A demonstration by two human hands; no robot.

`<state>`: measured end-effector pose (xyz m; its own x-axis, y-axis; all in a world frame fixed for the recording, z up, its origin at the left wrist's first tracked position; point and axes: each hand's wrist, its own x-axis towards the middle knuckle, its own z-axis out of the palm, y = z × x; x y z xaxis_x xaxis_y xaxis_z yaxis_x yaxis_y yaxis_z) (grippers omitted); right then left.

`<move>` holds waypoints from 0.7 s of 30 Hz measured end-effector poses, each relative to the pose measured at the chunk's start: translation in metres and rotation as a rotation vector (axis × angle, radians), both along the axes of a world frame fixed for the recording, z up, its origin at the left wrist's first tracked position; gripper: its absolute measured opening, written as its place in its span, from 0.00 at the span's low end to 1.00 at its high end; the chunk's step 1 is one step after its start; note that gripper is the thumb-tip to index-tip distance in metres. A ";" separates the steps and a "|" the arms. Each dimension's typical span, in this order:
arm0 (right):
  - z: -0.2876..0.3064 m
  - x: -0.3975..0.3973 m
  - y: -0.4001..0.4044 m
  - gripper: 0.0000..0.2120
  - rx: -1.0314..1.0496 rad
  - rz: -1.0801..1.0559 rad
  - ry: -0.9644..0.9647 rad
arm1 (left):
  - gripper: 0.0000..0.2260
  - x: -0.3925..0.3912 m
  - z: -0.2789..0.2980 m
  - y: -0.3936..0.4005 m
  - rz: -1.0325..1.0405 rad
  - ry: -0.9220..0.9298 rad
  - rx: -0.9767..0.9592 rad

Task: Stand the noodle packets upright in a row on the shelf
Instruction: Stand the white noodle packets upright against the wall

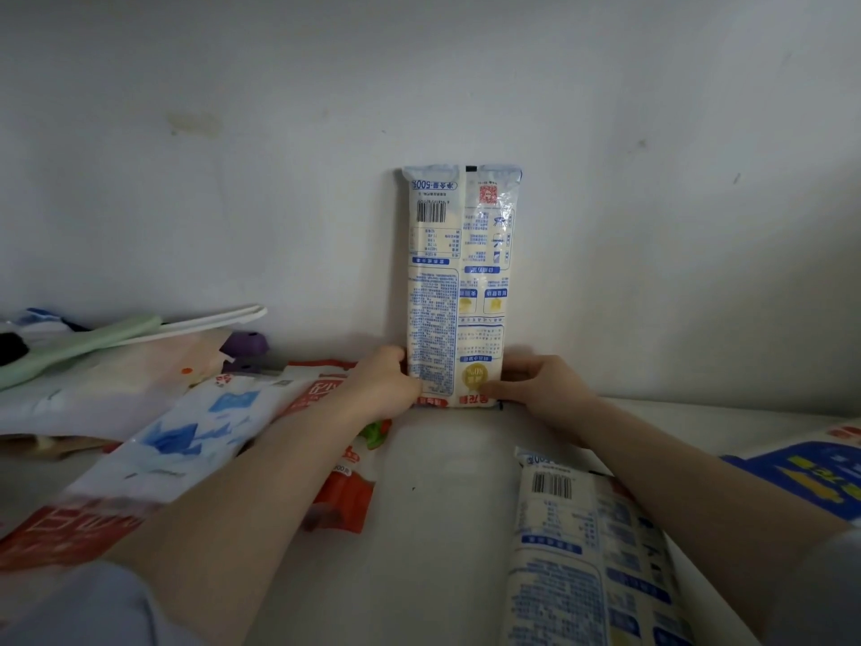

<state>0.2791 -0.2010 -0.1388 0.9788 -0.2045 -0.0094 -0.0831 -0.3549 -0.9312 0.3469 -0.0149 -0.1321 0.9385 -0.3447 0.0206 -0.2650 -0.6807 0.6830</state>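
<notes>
A tall noodle packet [459,282], pale with blue print and a barcode near its top, stands upright against the white back wall at the middle of the shelf [442,505]. My left hand [379,382] grips its lower left edge. My right hand [543,389] holds its lower right edge, thumb on the front. A second packet [591,557] of the same kind lies flat at the lower right under my right forearm. Another packet [177,440], white with blue and red print, lies slanted at the left beside my left forearm.
An orange-red packet [345,501] lies under my left arm. A blue and yellow bag [806,473] sits at the right edge. At the far left there is a pile with a green utensil [79,342], white sticks [209,321], a purple object [247,347] and plastic bags.
</notes>
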 end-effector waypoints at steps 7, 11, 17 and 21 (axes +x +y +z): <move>0.000 0.001 0.001 0.15 0.000 -0.035 0.014 | 0.16 0.000 0.004 -0.002 0.005 0.014 0.048; 0.006 -0.002 0.007 0.15 -0.025 -0.045 0.030 | 0.15 -0.010 0.014 -0.001 0.005 -0.006 0.156; 0.026 -0.039 0.024 0.23 -0.600 -0.076 0.126 | 0.13 -0.062 0.039 0.001 -0.082 -0.118 0.472; 0.051 -0.079 0.029 0.24 -0.915 0.071 0.220 | 0.16 -0.104 0.051 0.000 -0.153 -0.134 0.729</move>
<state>0.2004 -0.1723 -0.0881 0.9846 -0.1640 -0.0610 -0.1742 -0.9512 -0.2546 0.2430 -0.0153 -0.0815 0.8846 -0.4410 -0.1516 -0.4419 -0.8966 0.0295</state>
